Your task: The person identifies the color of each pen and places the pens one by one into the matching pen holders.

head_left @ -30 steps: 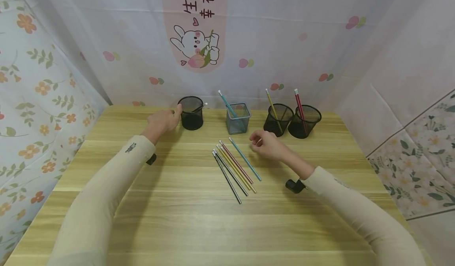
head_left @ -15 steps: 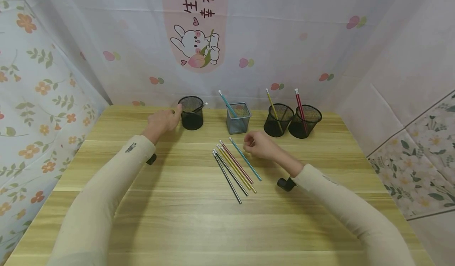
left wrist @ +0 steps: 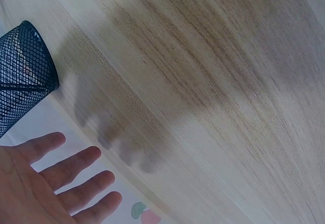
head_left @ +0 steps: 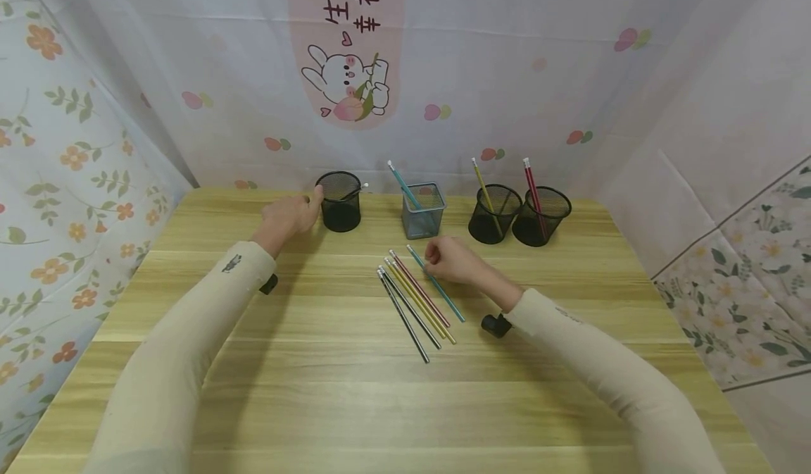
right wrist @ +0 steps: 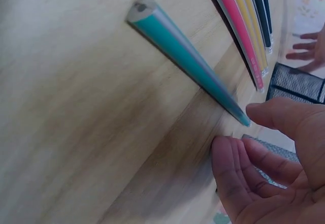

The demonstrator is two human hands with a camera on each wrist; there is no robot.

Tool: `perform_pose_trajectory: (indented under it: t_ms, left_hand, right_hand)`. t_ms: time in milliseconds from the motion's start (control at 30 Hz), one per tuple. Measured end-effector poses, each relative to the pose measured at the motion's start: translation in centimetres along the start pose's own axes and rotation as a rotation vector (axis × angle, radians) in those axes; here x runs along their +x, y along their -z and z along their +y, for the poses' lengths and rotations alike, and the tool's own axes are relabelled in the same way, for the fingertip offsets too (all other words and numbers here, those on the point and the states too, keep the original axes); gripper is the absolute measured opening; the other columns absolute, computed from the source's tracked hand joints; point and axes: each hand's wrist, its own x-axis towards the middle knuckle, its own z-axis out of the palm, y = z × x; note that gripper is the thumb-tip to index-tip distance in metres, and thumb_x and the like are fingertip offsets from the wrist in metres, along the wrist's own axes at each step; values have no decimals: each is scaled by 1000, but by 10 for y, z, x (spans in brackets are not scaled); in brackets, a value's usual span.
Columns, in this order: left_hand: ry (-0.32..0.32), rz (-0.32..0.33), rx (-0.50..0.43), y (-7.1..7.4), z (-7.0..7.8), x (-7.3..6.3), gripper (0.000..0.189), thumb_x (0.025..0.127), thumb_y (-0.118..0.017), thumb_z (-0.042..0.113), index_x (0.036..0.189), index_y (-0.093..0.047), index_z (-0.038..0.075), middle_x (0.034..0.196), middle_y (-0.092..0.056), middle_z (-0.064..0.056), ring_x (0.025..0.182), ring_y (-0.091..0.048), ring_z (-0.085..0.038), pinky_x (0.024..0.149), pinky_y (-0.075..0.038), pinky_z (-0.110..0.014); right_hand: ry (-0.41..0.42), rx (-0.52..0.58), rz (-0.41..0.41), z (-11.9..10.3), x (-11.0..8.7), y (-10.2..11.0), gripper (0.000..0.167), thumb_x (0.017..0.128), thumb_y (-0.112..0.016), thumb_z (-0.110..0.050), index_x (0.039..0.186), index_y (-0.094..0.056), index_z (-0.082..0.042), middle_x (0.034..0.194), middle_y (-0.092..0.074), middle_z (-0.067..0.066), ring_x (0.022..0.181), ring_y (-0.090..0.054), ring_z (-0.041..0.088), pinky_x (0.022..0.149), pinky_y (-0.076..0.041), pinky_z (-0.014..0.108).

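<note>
My left hand (head_left: 291, 218) is beside the round black mesh pen cup (head_left: 342, 210), thumb at its rim. The left wrist view has its fingers (left wrist: 76, 176) spread and nearly straight, below that mesh cup (left wrist: 25, 76). A dark pencil leans inside the cup. At the table's middle, my right hand (head_left: 453, 259) hovers at the eraser end of a teal pencil (head_left: 443, 294). Thumb (right wrist: 279, 115) and fingers stand apart there, around the pencil's far end in the right wrist view. Left of it lie a red pencil (head_left: 437, 312), yellow pencils (head_left: 415, 296) and black pencils (head_left: 405, 319).
Behind the loose pencils stands a square grey mesh cup (head_left: 422, 222) with a teal pencil in it. Two round black cups stand to its right, one with a yellow pencil (head_left: 488, 191), the other with red (head_left: 533, 185). A printed curtain (head_left: 494, 72) hangs behind the table.
My right hand has moved left, from in front of the yellow-pencil cup to the teal pencil's eraser end. The left hand has stayed by the black cup.
</note>
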Motion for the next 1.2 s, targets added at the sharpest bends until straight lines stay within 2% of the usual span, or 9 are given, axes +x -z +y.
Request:
perform_pose_trajectory:
  t_ms: [267,567,800,967,1100,1200]
  left_hand:
    - [-4,9,2,0,-1,0,107,92,16,69,157,-35,1,150,-39,-35,131,-40,-57,101,-32,-67]
    - [-8,12,2,1,0,-1,104,94,14,68,157,-36,1,149,-39,-34,129,-41,-57,100,-33,-68]
    - [-5,2,3,0,-1,1,104,94,14,68,156,-35,0,149,-39,-35,130,-41,-57,100,-33,-68]
    - [-4,-2,7,0,-2,1,104,95,14,68,156,-35,0,149,-39,-35,130,-41,-57,101,-32,-68]
    - [-3,-9,6,0,-2,1,104,94,14,68,157,-34,1,149,-39,-35,130,-40,-57,101,-32,-68]
    - [-2,-13,8,1,-2,1,106,93,16,69,158,-34,2,149,-39,-35,131,-40,-57,101,-31,-68]
  right_hand:
    - [-13,-63,-16,-6,5,-3,11,87,-73,-5,93,-66,1,80,-61,3,73,-56,20,72,-49,36]
    - [-60,-122,-34,-10,12,-4,5,82,-70,0,83,-65,-2,64,-55,1,59,-47,15,61,-42,30]
    - [-101,-103,-52,-12,14,-5,27,78,-71,-1,62,-51,-11,55,-37,-5,51,-30,11,53,-32,28]
    - [-127,-66,-75,-12,14,-5,42,79,-71,-1,56,-40,-16,51,-28,-7,47,-21,9,50,-26,27]
    - [-143,-55,-88,-11,15,-4,44,80,-70,-3,55,-36,-17,51,-25,-6,48,-18,9,50,-23,27]
    - [-147,-76,-82,-12,14,-3,40,80,-71,-5,56,-41,-16,51,-28,-6,48,-22,10,52,-27,28]
